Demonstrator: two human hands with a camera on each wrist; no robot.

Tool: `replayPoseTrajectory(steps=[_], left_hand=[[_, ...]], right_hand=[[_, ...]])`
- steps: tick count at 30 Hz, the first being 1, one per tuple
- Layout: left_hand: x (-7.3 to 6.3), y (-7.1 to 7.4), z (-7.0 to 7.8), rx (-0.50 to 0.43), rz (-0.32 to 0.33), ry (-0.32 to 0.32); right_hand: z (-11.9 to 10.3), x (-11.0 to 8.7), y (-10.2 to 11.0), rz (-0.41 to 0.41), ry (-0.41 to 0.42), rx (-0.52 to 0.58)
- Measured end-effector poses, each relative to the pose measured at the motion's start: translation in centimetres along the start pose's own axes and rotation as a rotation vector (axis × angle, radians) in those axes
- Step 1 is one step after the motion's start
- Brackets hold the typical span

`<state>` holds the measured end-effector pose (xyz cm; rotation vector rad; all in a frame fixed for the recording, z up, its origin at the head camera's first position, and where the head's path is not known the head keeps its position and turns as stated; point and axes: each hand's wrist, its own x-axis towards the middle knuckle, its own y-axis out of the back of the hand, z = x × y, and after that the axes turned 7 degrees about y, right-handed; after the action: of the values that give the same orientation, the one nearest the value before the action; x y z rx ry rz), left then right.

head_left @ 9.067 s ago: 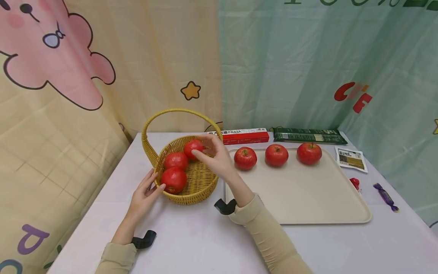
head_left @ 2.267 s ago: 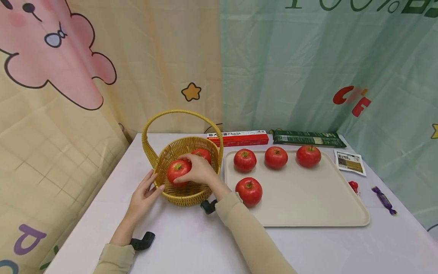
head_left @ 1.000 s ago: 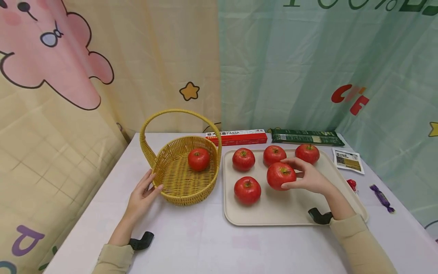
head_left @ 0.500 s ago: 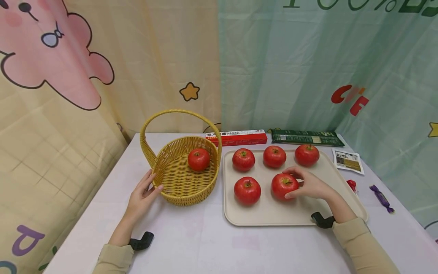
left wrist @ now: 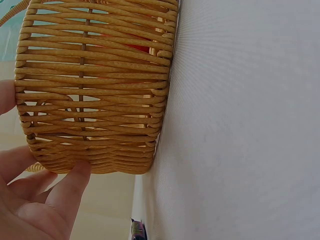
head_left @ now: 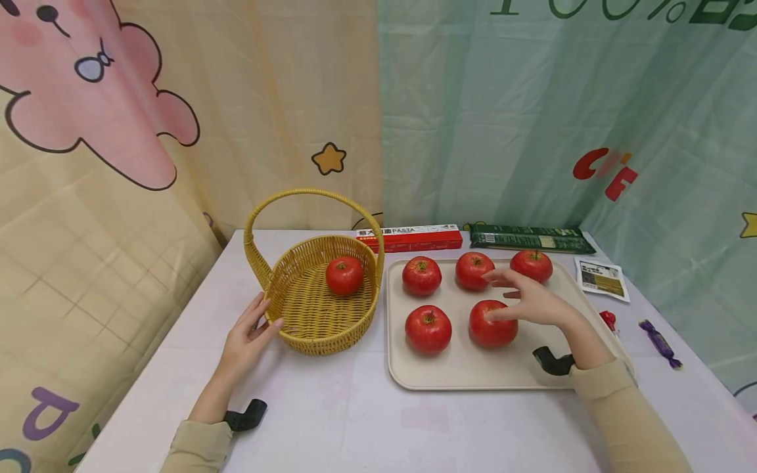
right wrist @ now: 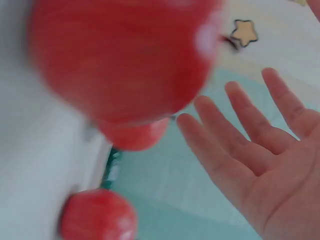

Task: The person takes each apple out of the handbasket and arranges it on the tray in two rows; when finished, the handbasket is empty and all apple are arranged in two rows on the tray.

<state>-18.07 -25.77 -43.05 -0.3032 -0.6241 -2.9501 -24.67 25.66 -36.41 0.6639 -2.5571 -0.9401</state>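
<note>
At the left rim of the yellow wicker basket [head_left: 322, 341], my left hand [head_left: 245, 338] holds on, thumb near the rim and fingertips against the outer weave in the left wrist view. One red apple [head_left: 344, 275] lies inside the basket on the right. My right hand [head_left: 535, 303] hovers over the beige tray [head_left: 461, 376] with fingers spread, just beside the front right apple [head_left: 492, 330]. In the right wrist view its straight fingers [right wrist: 250, 112] are apart from the large blurred apple [right wrist: 125, 60]. Another apple [head_left: 428, 330] sits front left on the tray.
Along the tray's back stand three apples, the left one [head_left: 422, 276] nearest the basket. Behind lie a red and white pasta box [head_left: 420, 238] and a green packet [head_left: 532, 238]. Right of the tray are a white sachet [head_left: 601, 278], a red sweet [head_left: 608, 320] and a purple sweet [head_left: 660, 343].
Two apples went from the basket to the tray's front row. The last was lowered by my right hand, which has let go and lifted slightly. The left hand stayed at the basket.
</note>
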Motion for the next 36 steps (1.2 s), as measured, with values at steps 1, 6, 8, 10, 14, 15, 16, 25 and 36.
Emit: replayPoseTrajectory(steps=[1, 6, 8, 10, 14, 15, 16, 25, 36], left_hand=[[0.0, 0.0, 0.0, 0.002, 0.0, 0.0], [0.0, 0.1, 0.0, 0.006, 0.003, -0.006], [-0.1, 0.2, 0.0, 0.004, 0.004, -0.007], [-0.1, 0.2, 0.0, 0.0, 0.002, -0.004], [-0.1, 0.2, -0.1, -0.007, -0.002, 0.006], [-0.1, 0.2, -0.1, -0.01, -0.003, 0.007], [-0.1, 0.2, -0.1, -0.012, -0.006, 0.009], [0.0, 0.1, -0.1, -0.022, -0.005, 0.004], [0.1, 0.0, -0.1, -0.013, -0.001, 0.0]], right_hand=[[-0.7, 0.4, 0.2, 0.013, 0.022, -0.001], [-4.8, 2.8, 0.5, 0.07, 0.153, 0.028], [-6.8, 4.2, 0.4, 0.077, 0.212, 0.069], [-8.8, 5.6, 0.0, 0.066, 0.27, 0.105], [-12.3, 8.7, -1.6, 0.01, 0.354, 0.159], [-13.0, 9.4, -2.2, -0.007, 0.368, 0.168], [-13.6, 10.2, -2.8, -0.024, 0.383, 0.185], [-15.6, 16.6, -9.4, -0.096, 0.366, 0.213], [-13.0, 20.4, -14.7, -0.036, 0.182, 0.081]])
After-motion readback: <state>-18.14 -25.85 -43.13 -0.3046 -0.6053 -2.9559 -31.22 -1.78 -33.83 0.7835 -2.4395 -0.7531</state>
